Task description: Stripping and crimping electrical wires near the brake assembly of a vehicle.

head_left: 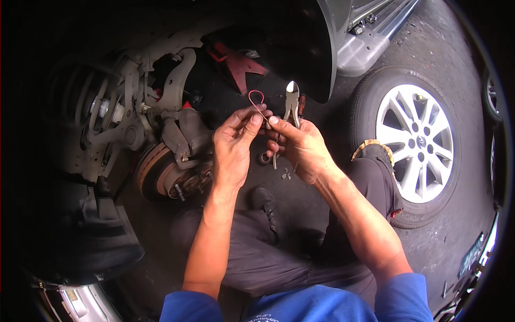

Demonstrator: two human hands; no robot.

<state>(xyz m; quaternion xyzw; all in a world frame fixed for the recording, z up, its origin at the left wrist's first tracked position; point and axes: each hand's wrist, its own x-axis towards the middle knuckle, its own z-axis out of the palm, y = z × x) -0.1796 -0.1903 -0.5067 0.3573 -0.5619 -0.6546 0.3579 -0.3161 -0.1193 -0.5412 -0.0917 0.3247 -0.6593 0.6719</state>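
Observation:
In front of me my left hand (234, 144) pinches a thin red wire (256, 91) between thumb and fingers. The wire bends into a small loop above the fingertips. My right hand (310, 150) is closed around diagonal cutters (292, 101), their jaws pointing up and away from me. Its thumb tip meets the left fingertips at the wire's lower end; whether it grips the wire too is hidden. To the left of my hands is a brake disc (152, 170) with its hub and bare studs.
A wheel (413, 190) with silver spokes lies on the floor at right, beside my knee. Suspension arms and a coil spring (99, 110) fill the left. A red jack stand (236, 65) stands farther back, near a dark fender edge (331, 53). Small scraps (286, 174) lie below my hands.

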